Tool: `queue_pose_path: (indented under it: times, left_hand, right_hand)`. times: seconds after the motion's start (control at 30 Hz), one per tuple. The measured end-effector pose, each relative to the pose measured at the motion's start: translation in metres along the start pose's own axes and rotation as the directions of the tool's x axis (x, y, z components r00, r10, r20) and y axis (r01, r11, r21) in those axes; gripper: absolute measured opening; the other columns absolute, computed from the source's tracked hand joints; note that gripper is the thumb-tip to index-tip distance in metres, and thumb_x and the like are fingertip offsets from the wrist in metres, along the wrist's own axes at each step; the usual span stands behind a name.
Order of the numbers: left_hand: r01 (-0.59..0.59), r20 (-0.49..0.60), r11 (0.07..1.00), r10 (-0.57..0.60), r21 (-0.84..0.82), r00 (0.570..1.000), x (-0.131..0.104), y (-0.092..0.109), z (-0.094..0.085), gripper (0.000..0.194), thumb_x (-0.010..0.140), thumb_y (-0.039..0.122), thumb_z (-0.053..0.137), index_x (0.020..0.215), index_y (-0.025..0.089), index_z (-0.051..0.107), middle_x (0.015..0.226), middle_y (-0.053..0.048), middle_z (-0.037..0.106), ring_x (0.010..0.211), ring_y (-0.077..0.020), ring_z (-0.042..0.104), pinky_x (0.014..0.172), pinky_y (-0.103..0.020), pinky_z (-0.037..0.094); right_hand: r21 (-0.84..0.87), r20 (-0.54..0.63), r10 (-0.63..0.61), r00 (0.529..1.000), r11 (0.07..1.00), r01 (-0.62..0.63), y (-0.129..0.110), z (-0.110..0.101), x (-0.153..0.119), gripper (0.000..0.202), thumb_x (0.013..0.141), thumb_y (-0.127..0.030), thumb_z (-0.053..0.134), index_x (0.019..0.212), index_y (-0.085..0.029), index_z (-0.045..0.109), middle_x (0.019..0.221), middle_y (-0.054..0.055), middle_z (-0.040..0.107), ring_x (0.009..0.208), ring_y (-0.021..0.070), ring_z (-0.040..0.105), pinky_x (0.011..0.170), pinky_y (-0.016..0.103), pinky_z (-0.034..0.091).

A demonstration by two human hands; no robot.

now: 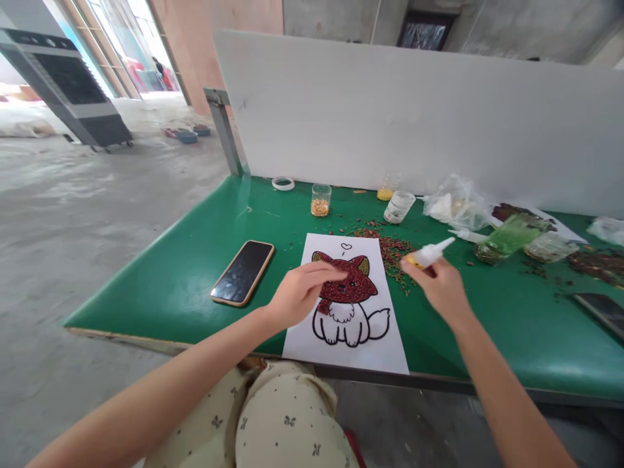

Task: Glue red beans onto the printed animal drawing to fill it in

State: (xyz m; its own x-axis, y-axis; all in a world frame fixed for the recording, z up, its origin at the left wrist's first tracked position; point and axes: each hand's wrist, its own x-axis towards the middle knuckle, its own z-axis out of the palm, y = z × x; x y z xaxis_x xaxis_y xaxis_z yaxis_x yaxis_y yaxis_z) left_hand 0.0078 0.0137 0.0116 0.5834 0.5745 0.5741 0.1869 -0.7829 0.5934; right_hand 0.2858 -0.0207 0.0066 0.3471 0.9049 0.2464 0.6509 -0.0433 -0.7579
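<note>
A white sheet of paper (pixel 299 338) lies near the table's front edge, with a cartoon fox drawing (pixel 358 318) in black outline. Dark red beans cover the fox's head, with green bits in the ears; the body and tail are bare paper. My left hand (pixel 298 294) reaches over the head's left side, fingers stretched out, hiding part of it; I cannot tell whether it touches the beans. To the right of the sheet, my right hand (pixel 442 289) grips a white glue bottle (pixel 429 253) with a yellow label, its nozzle pointing up and right. Loose red and green beans (pixel 390 252) lie beyond the paper.
A phone (pixel 243 273) rests on the green table (pixel 170 266) at left. Behind stand a cup of corn kernels (pixel 320 201) and a clear cup (pixel 399 207). Plastic bags (pixel 457 203), a tipped green cup (pixel 509 237) and another phone (pixel 602 313) are at right. A white panel (pixel 414 123) borders the back.
</note>
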Motion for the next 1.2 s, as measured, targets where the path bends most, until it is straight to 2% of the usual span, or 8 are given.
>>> queue_pose_path:
  times: [0.07,0.13,0.23,0.33,0.5,0.73,0.9,1.2]
  left_hand:
    - [0.142,-0.055,0.977,-0.152,-0.158,0.987,0.0,-0.008,-0.008,0.036,0.078,0.002,0.036,0.079,0.016,0.069,0.085,-0.006,0.067,0.073,-0.0129,0.062,0.065,-0.025,0.051]
    - [0.282,-0.182,0.917,-0.34,-0.283,0.923,0.0,-0.018,-0.014,0.03,0.073,0.004,0.039,0.07,0.015,0.067,0.071,-0.004,0.063,0.061,-0.011,0.057,0.052,-0.022,0.045]
    - [0.418,-0.251,0.797,-0.554,-0.436,0.794,0.002,-0.033,-0.017,0.024,0.07,0.007,0.041,0.066,0.015,0.064,0.057,-0.001,0.058,0.054,-0.0098,0.053,0.048,-0.02,0.039]
    - [0.442,-0.245,0.712,-0.64,-0.546,0.728,0.004,-0.041,-0.014,0.022,0.066,0.008,0.043,0.062,0.015,0.063,0.055,0.0,0.057,0.053,-0.009,0.051,0.047,-0.019,0.037]
    - [0.502,-0.164,0.664,-0.679,-0.555,0.716,0.005,-0.039,-0.008,0.019,0.064,0.01,0.045,0.061,0.014,0.063,0.054,0.0,0.057,0.051,-0.0083,0.05,0.047,-0.018,0.036]
    - [0.573,-0.079,0.627,-0.708,-0.527,0.701,0.007,-0.043,0.0,0.017,0.061,0.013,0.046,0.06,0.014,0.063,0.057,-0.001,0.058,0.054,-0.0101,0.051,0.046,-0.019,0.037]
    - [0.567,-0.06,0.614,-0.706,-0.549,0.706,0.005,-0.049,0.003,0.016,0.061,0.014,0.046,0.062,0.014,0.063,0.06,-0.001,0.058,0.054,-0.01,0.051,0.046,-0.019,0.037]
    - [0.578,-0.058,0.621,-0.706,-0.529,0.706,0.0,-0.059,0.006,0.019,0.06,0.016,0.043,0.064,0.014,0.062,0.053,0.002,0.049,0.045,-0.0066,0.039,0.042,-0.019,0.026]
  right_hand:
    - [-0.257,-0.081,0.103,0.991,0.959,-0.121,0.036,-0.032,0.013,0.04,0.064,-0.055,0.061,0.074,-0.017,0.064,0.067,0.006,0.059,0.061,0.0191,0.05,0.056,0.031,0.035]
    - [-0.395,-0.126,0.237,0.963,0.879,-0.268,0.072,-0.057,0.02,0.038,0.064,-0.058,0.058,0.066,-0.019,0.059,0.065,0.008,0.06,0.06,0.0223,0.052,0.056,0.033,0.035]
    - [-0.438,-0.16,0.28,0.946,0.839,-0.323,0.111,-0.075,0.023,0.037,0.063,-0.057,0.059,0.073,-0.021,0.058,0.069,0.008,0.062,0.062,0.0246,0.054,0.056,0.035,0.037]
    - [-0.409,-0.15,0.246,0.958,0.866,-0.287,0.126,-0.074,0.026,0.043,0.06,-0.056,0.062,0.084,-0.021,0.058,0.072,0.007,0.063,0.061,0.0236,0.055,0.056,0.034,0.038]
    - [-0.415,-0.093,0.221,0.971,0.878,-0.239,0.129,-0.066,0.038,0.042,0.059,-0.056,0.063,0.079,-0.02,0.057,0.071,0.007,0.063,0.059,0.0211,0.055,0.054,0.032,0.037]
    - [-0.325,-0.12,0.143,0.982,0.929,-0.175,0.142,-0.061,0.033,0.05,0.058,-0.065,0.06,0.077,-0.019,0.057,0.066,0.004,0.062,0.054,0.0179,0.053,0.051,0.029,0.036]
    - [-0.251,-0.205,0.175,0.963,0.942,-0.224,0.144,-0.059,0.031,0.05,0.059,-0.059,0.061,0.089,-0.019,0.054,0.068,0.004,0.063,0.061,0.0204,0.058,0.056,0.031,0.042]
    - [-0.165,-0.254,0.201,0.946,0.955,-0.247,0.141,-0.059,0.032,0.037,0.055,-0.046,0.064,0.079,-0.021,0.051,0.065,0.001,0.062,0.06,0.0194,0.059,0.057,0.03,0.043]
